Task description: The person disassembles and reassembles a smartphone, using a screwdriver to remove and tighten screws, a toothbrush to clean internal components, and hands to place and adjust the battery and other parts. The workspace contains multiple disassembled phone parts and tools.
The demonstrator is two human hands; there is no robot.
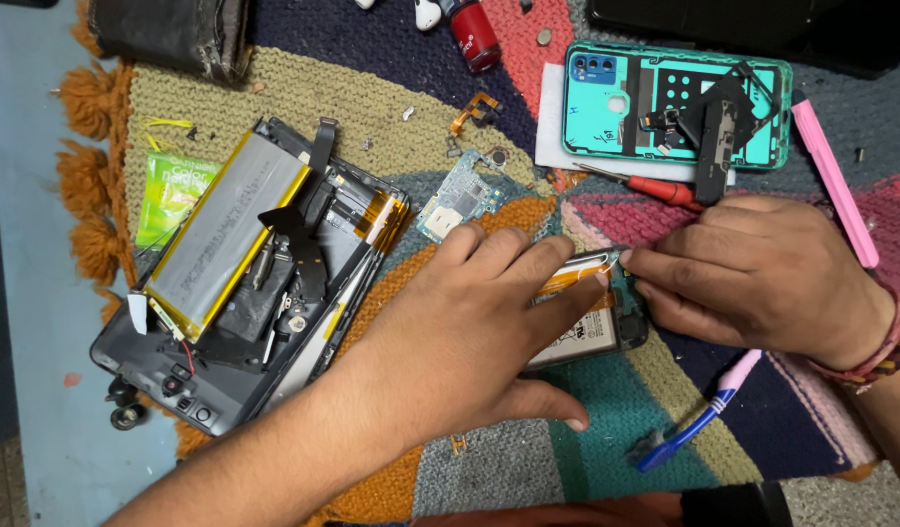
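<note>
My left hand (460,322) lies flat over an opened phone body (587,327) with a white-labelled battery, pressing it onto the woven mat. My right hand (753,278) comes in from the right and pinches a thin orange-edged strip (582,273) at the phone's top edge with its fingertips. Much of the phone is hidden under both hands. A small blue circuit board (455,200) lies just beyond my left fingers.
A dismantled dark tablet with a large silver battery (225,234) sits at left. A teal phone back cover (675,102) lies at the top right, a red screwdriver (665,190) below it. A pink pry stick (836,181), a blue-pink toothbrush (699,415) and a red bottle (474,34) are around.
</note>
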